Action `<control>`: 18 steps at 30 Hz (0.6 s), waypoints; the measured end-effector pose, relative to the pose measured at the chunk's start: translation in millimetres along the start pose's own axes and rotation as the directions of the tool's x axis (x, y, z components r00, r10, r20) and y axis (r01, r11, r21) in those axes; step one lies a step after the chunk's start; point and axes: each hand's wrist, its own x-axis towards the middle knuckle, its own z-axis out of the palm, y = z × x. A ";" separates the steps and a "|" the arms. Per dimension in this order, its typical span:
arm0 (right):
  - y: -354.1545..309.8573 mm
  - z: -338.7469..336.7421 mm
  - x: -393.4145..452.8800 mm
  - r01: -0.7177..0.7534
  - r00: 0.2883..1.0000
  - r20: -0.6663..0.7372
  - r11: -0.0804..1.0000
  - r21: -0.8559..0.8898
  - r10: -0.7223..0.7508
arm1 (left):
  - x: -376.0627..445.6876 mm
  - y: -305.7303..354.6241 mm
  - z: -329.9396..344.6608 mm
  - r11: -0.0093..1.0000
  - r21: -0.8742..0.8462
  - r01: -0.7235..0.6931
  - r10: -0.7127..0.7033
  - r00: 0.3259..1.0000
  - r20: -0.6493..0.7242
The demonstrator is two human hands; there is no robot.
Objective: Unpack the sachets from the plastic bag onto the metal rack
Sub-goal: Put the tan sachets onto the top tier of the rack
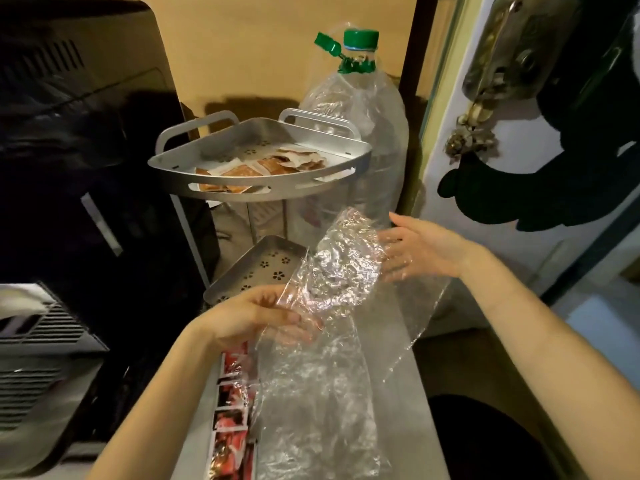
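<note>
A crumpled clear plastic bag point(332, 306) hangs in front of me over a grey surface. My left hand point(256, 315) pinches its lower left edge. My right hand point(426, 249) is spread open at the bag's upper right side, fingers against or partly behind the film. I see no sachets inside the bag. Several orange-and-white sachets point(263, 168) lie in the top tier of the metal rack point(256, 188), a corner shelf beyond the bag. Its lower tier point(263, 265), perforated with flower holes, sits just behind my left hand.
A large clear bottle with a green cap point(360, 98) stands right of the rack. A strip of red packets point(232, 410) lies under my left forearm. Dark appliances fill the left side. A white door with a latch point(485, 98) is at the right.
</note>
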 end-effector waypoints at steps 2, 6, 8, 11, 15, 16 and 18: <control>31.6 1.2 5.1 -0.107 0.994 0.001 0.975 0.195 0.109 | -4.5 -18.6 -3.1 0.990 -0.138 -0.004 -0.008 0.996 -0.086; 95.2 22.4 13.0 -0.099 0.992 -0.008 0.838 0.537 0.123 | -9.4 -56.6 -7.4 0.957 -0.290 0.030 -0.093 0.974 -0.205; 114.0 41.7 15.3 -0.091 0.995 0.022 0.772 0.629 0.099 | -12.4 -71.8 -5.1 0.922 -0.388 0.012 -0.138 0.944 -0.300; 130.7 68.7 28.0 -0.083 0.991 -0.039 0.809 0.582 0.130 | -19.9 -86.6 0.4 0.903 -0.430 0.022 -0.225 0.875 -0.428; 148.9 101.6 44.6 -0.077 0.967 -0.207 0.944 0.322 0.150 | -31.5 -94.6 4.9 0.943 -0.278 0.180 -0.311 0.769 -0.558; 152.1 108.6 46.8 -0.073 0.961 -0.235 0.954 0.290 0.145 | -33.3 -96.5 4.1 0.942 -0.260 0.213 -0.329 0.745 -0.580; 155.2 121.7 49.5 -0.072 0.950 -0.271 0.953 0.295 0.156 | -37.6 -103.5 1.7 0.938 -0.217 0.271 -0.346 0.682 -0.644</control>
